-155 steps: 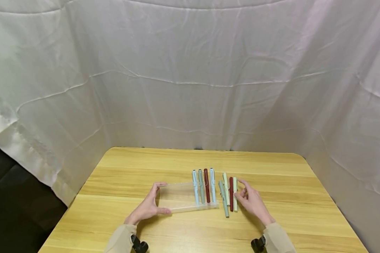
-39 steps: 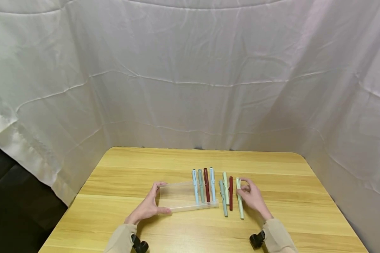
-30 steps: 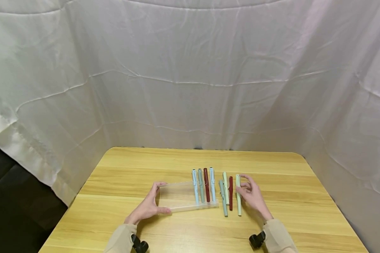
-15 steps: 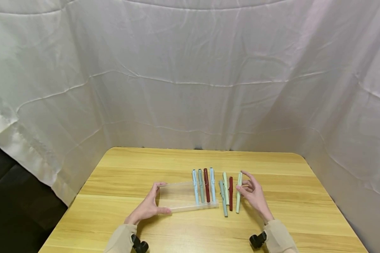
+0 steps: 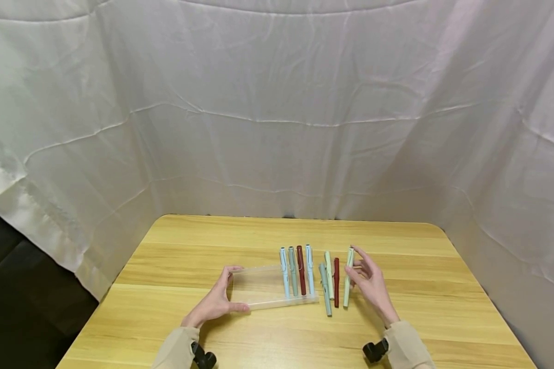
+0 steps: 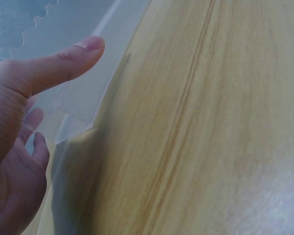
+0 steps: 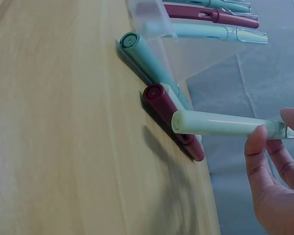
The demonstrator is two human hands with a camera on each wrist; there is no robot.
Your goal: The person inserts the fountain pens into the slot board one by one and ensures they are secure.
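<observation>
My left hand (image 5: 217, 300) holds the left end of a clear plastic pen rack (image 5: 279, 304), thumb on its front lip and fingers behind. A scalloped edge of the rack shows in the left wrist view. In its right part lie a light blue pen (image 5: 284, 274), a grey-green pen (image 5: 293, 271), a dark red pen (image 5: 301, 271) and another light blue pen (image 5: 310, 270). Between thumb and fingertips, my right hand (image 5: 373, 287) pinches a pale green capped pen (image 7: 220, 123) near its clip end, raised off the table.
Right of the rack, a grey-green pen (image 5: 325, 292), a second pale green pen (image 5: 329, 274) and a second dark red pen (image 5: 336, 282) lie close together on the wooden table (image 5: 277, 338). A pale curtain (image 5: 277, 154) hangs behind the table and at its sides.
My right hand has drawn the pale green pen away from the dark red one, slightly right, and lifted it; its tilt has changed. My left hand and the rack have stayed put.
</observation>
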